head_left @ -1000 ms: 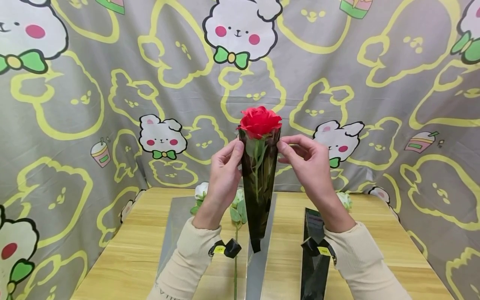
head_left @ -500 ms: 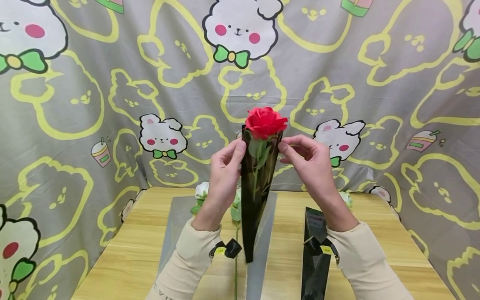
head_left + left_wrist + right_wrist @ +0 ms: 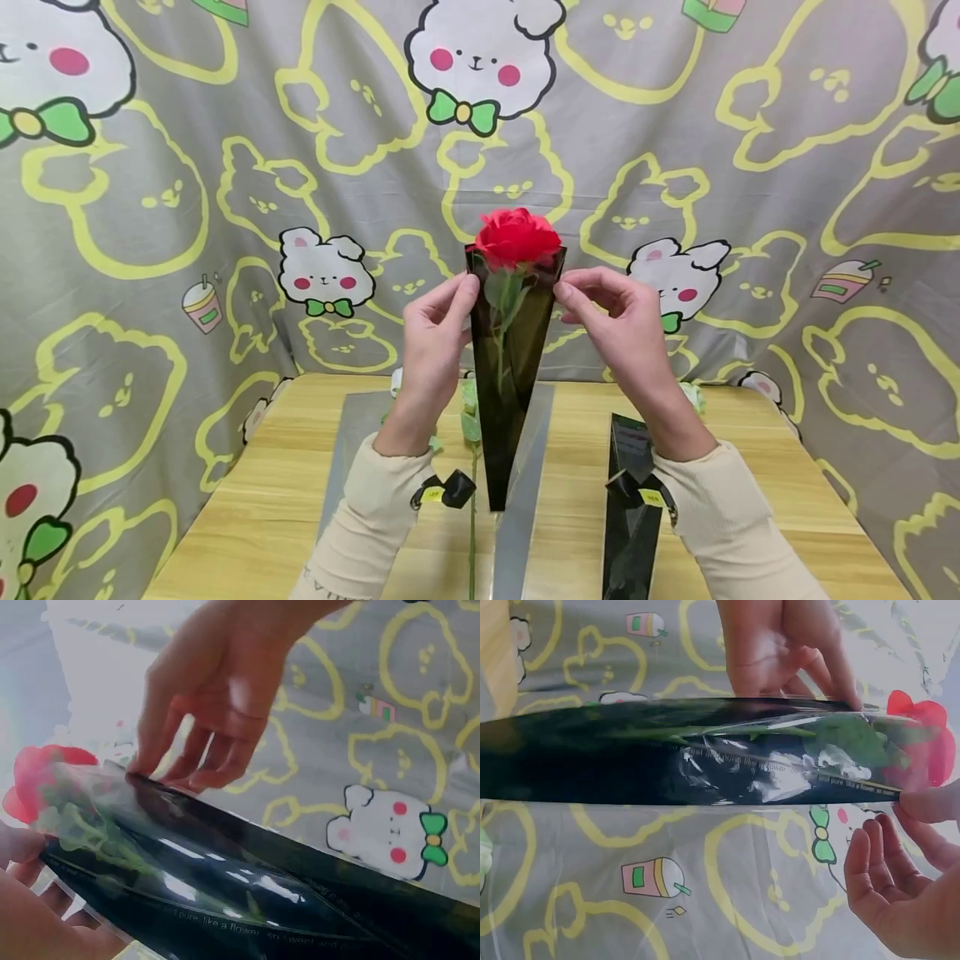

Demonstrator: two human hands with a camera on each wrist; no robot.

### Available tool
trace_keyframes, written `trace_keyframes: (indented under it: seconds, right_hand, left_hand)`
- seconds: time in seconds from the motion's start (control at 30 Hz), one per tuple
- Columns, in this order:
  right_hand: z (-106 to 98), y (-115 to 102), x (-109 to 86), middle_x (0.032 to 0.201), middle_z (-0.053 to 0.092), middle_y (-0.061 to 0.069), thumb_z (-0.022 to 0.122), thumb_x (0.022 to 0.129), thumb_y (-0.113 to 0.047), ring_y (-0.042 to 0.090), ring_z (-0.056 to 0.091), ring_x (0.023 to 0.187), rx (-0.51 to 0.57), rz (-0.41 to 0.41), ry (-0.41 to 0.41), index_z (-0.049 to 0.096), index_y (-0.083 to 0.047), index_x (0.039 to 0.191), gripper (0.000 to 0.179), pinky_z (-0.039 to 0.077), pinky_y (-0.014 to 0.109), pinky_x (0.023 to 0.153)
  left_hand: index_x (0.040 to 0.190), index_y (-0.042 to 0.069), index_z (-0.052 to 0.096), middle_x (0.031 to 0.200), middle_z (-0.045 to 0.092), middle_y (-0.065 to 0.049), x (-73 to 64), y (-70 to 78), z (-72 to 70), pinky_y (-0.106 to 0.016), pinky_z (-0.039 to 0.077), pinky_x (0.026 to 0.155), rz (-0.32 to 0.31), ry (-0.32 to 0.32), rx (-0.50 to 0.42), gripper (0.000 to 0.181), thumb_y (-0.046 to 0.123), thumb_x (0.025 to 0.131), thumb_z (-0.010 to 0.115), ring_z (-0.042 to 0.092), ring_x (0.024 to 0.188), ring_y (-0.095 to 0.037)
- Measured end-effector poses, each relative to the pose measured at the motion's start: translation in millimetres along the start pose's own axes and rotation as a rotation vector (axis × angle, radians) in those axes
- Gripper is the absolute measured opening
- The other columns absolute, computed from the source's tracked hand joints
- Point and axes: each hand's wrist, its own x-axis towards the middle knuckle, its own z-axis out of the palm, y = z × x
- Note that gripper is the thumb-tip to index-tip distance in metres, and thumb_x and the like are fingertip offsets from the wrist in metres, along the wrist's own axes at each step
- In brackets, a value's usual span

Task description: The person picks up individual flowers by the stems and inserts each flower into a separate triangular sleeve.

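A red rose [image 3: 517, 239] with a green leafy stem stands in a narrow black flower sleeve [image 3: 501, 442] with a see-through front, held up above the table. My left hand [image 3: 433, 346] pinches the sleeve's upper left edge between thumb and fingers. On the opposite edge, just below the bloom, my right hand [image 3: 624, 329] pinches the sleeve the same way. Small print runs along the black sleeve [image 3: 225, 900] in the left wrist view. In the right wrist view the bloom [image 3: 930, 742] pokes out of the sleeve's wide end.
A long-stemmed pale flower [image 3: 470, 408] lies on the wooden table [image 3: 247, 500], partly behind the left arm. Grey sheet-like material [image 3: 517, 500] lies under the raised sleeve. Another black sleeve [image 3: 632, 533] lies by the right wrist, with a whitish bloom [image 3: 693, 397] beyond. A patterned curtain [image 3: 510, 167] hangs behind.
The rose and sleeve first swung right at the top, then back left. My left hand has moved slightly left, and the sleeve's mouth looks wider. The right hand has hardly moved.
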Motion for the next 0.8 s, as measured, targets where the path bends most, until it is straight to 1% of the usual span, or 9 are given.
trace_keyframes:
  seconds: [0.13,0.23,0.3,0.33,0.5,0.53,0.57,0.73,0.8]
  right_hand:
    - [2.2,1.7,-0.1,0.099,0.073,0.010,0.074,0.095,-0.007,0.021,0.070,0.086,0.007,0.009,-0.024,0.074,0.005,0.103,0.014,0.060,0.032,0.075]
    - [-0.3,3.1,-0.2,0.098,0.072,0.009,0.074,0.095,-0.007,0.018,0.069,0.083,0.043,0.022,-0.004,0.073,0.007,0.103,0.015,0.060,0.030,0.074]
    - [-2.6,3.4,-0.2,0.097,0.072,0.009,0.073,0.095,-0.006,0.017,0.068,0.080,0.076,0.026,0.020,0.073,0.008,0.104,0.016,0.060,0.030,0.073]
    - [-3.3,3.9,-0.1,0.097,0.072,0.009,0.074,0.095,-0.005,0.017,0.068,0.079,0.086,0.029,0.023,0.072,0.009,0.104,0.017,0.060,0.030,0.072]
    - [-0.9,3.4,0.0,0.097,0.072,0.008,0.074,0.095,-0.008,0.018,0.069,0.081,0.074,0.033,-0.009,0.072,0.008,0.105,0.019,0.060,0.031,0.074]
    - [-0.5,3.4,0.0,0.097,0.072,0.007,0.074,0.096,-0.008,0.018,0.069,0.081,0.067,0.034,-0.011,0.072,0.008,0.105,0.019,0.060,0.031,0.074]
    - [-0.2,3.3,0.0,0.097,0.072,0.007,0.074,0.096,-0.008,0.019,0.069,0.082,0.061,0.033,-0.011,0.072,0.007,0.105,0.018,0.060,0.031,0.074]
    - [-1.7,4.0,-1.4,0.098,0.072,0.006,0.073,0.096,-0.009,0.018,0.069,0.081,0.038,0.053,-0.013,0.071,0.008,0.107,0.020,0.060,0.030,0.074]
    - [-1.6,4.1,-2.5,0.098,0.072,0.007,0.074,0.096,-0.010,0.018,0.069,0.081,0.028,0.063,-0.019,0.071,0.008,0.107,0.021,0.060,0.030,0.074]
  left_hand:
    - [0.120,-0.008,0.071,0.111,0.074,-0.009,0.6,-2.9,1.9,-0.025,0.054,0.079,0.034,-0.022,0.035,0.026,0.010,0.102,0.064,0.065,0.095,-0.012]
    - [0.126,-0.008,0.068,0.125,0.070,-0.011,0.5,-2.6,-0.5,-0.026,0.055,0.083,0.019,-0.015,0.004,0.029,0.009,0.104,0.061,0.064,0.110,-0.013]
    - [0.128,-0.007,0.068,0.129,0.069,-0.011,0.6,-1.5,-2.1,-0.027,0.057,0.082,0.006,0.002,-0.023,0.029,0.008,0.104,0.060,0.063,0.114,-0.014]
    - [0.127,-0.007,0.068,0.121,0.071,-0.010,0.2,-0.4,-2.3,-0.026,0.056,0.078,0.006,-0.001,-0.016,0.029,0.008,0.104,0.061,0.064,0.105,-0.013]
    - [0.121,-0.009,0.071,0.109,0.074,-0.009,1.1,1.8,1.9,-0.027,0.054,0.087,0.079,-0.041,0.074,0.026,0.008,0.101,0.065,0.066,0.096,-0.010]
    - [0.119,-0.009,0.071,0.106,0.074,-0.010,1.5,1.9,2.2,-0.026,0.053,0.086,0.092,-0.030,0.080,0.025,0.007,0.100,0.066,0.066,0.093,-0.010]
    - [0.117,-0.010,0.072,0.111,0.074,-0.010,1.9,2.0,2.3,-0.026,0.054,0.087,0.098,-0.015,0.079,0.024,0.006,0.100,0.067,0.066,0.097,-0.009]
    - [0.109,-0.011,0.074,0.093,0.076,-0.002,3.0,2.7,-0.7,-0.022,0.054,0.072,0.097,0.082,0.028,0.020,0.002,0.095,0.072,0.065,0.081,-0.008]
    - [0.108,-0.011,0.074,0.092,0.076,-0.001,3.2,3.8,-1.1,-0.023,0.054,0.074,0.106,0.098,-0.001,0.020,0.002,0.093,0.074,0.067,0.083,-0.009]
